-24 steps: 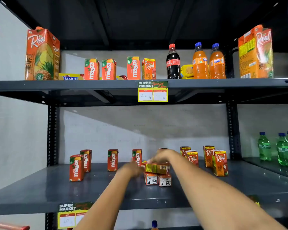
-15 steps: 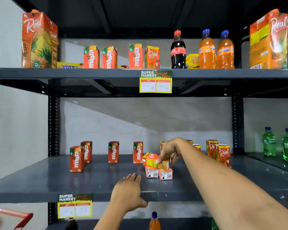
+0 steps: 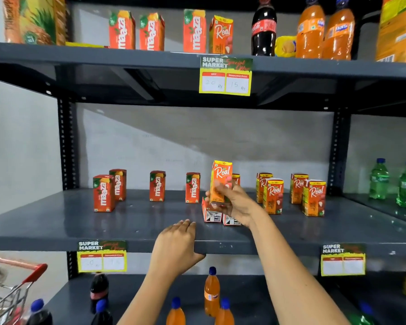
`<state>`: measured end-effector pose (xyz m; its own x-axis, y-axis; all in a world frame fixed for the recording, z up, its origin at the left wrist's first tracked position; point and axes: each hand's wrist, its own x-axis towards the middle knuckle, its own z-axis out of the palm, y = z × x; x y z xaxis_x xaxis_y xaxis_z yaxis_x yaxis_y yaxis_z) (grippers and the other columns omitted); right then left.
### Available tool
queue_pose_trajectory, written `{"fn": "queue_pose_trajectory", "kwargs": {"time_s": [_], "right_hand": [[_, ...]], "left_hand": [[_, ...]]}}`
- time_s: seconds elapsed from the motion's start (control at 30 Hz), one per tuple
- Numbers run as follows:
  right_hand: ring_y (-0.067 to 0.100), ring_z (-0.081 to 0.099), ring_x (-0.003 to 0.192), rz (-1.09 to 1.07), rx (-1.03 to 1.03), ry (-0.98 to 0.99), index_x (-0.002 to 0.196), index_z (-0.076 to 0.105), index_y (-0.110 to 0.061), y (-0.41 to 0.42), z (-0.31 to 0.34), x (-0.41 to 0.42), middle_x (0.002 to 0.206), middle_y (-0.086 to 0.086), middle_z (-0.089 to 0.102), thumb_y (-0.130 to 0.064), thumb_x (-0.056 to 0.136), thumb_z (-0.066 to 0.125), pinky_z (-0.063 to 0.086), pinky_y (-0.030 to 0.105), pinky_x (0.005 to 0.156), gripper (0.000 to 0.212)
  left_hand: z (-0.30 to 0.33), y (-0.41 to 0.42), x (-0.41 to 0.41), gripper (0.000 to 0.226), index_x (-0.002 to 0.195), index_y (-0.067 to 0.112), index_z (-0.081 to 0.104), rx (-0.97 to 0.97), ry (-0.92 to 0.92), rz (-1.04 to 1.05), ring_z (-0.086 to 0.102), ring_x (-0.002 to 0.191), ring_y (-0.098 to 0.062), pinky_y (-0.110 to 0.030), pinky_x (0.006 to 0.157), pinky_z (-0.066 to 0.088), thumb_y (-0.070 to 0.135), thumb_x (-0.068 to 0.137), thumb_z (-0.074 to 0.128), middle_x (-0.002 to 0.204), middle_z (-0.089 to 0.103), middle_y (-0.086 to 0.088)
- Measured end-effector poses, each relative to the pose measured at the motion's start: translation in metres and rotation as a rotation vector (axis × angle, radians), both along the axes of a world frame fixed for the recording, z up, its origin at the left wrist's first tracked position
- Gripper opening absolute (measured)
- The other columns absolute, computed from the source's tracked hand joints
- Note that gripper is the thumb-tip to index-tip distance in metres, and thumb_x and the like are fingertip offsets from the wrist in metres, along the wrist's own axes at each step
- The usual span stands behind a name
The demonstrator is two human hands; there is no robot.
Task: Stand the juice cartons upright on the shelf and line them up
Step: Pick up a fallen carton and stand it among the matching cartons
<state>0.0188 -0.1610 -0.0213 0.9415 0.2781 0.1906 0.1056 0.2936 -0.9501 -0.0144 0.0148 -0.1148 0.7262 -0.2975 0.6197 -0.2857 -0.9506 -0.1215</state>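
Right hand (image 3: 230, 204) grips a Real carton (image 3: 221, 181) around its lower half, fingers wrapped across the front, and holds it upright and lifted clear of the middle shelf (image 3: 56, 221), near the centre. Directly below it, two cartons (image 3: 219, 215) lie flat side by side with their white ends facing forward; the hand partly covers them. Left hand (image 3: 176, 247) lies palm down on the shelf's front edge, fingers loose and extended on the top surface, thumb hooked under the lip, holding nothing. Left of the held carton, four Maaza cartons (image 3: 157, 186) stand upright: two close together at the far left, one of them forward of the other, then two spaced singly toward the centre. Right of it, four Real cartons (image 3: 272, 195) stand upright in two staggered pairs, and another stands mostly hidden behind the held one. Green bottles (image 3: 379, 179) stand on the neighbouring shelf at far right. On the top shelf, three Maaza cartons and one Real carton stand in a row beside a cola bottle (image 3: 263, 26) and two Fanta bottles (image 3: 324, 29), with large cartons at both ends. Yellow price tags (image 3: 225, 76) hang from the shelf edges. Below, orange and dark bottles stand on the bottom shelf, and a red-handled cart (image 3: 14, 289) sits at lower left.
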Motion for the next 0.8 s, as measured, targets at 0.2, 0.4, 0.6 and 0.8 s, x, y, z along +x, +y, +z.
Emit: {"fn": "queue_pose_trajectory", "kwargs": {"time_s": [0.2,0.4,0.6,0.8], "right_hand": [[0.027,0.069,0.087,0.335,0.346,0.103,0.129,0.052,-0.004,-0.033,-0.017,0.011,0.104,0.017,0.068,-0.048,0.055,0.086,0.057,0.025,0.045,0.093],[0.030,0.070,0.089,0.660,0.554,0.014,0.122,0.044,-0.002,-0.044,-0.021,0.016,0.100,0.019,0.068,-0.032,0.053,0.091,0.059,0.029,0.045,0.088],[0.032,0.073,0.089,0.293,0.442,-0.067,0.128,0.052,-0.009,-0.040,-0.017,0.005,0.106,0.017,0.071,-0.031,0.043,0.096,0.058,0.029,0.043,0.098],[0.028,0.071,0.095,-0.140,0.345,-0.070,0.121,0.053,-0.010,-0.055,-0.001,0.005,0.108,0.014,0.072,-0.025,0.099,0.047,0.062,0.038,0.069,0.028]], "left_hand": [[-0.001,-0.001,0.001,0.070,0.098,0.010,0.074,-0.005,-0.001,0.012,0.072,0.086,-0.022,-0.035,0.070,0.058,0.057,0.046,0.078,0.097,0.075,-0.008],[0.000,-0.001,0.000,0.074,0.098,0.011,0.075,-0.009,0.023,0.022,0.072,0.085,-0.023,-0.037,0.068,0.058,0.055,0.040,0.082,0.098,0.075,-0.008],[0.000,0.000,0.000,0.074,0.099,0.010,0.075,-0.025,0.021,0.028,0.072,0.085,-0.023,-0.038,0.068,0.058,0.053,0.039,0.084,0.097,0.075,-0.008],[0.000,0.000,-0.001,0.073,0.098,0.009,0.075,-0.033,0.021,0.016,0.072,0.084,-0.025,-0.039,0.067,0.059,0.050,0.039,0.086,0.097,0.075,-0.009]]}}
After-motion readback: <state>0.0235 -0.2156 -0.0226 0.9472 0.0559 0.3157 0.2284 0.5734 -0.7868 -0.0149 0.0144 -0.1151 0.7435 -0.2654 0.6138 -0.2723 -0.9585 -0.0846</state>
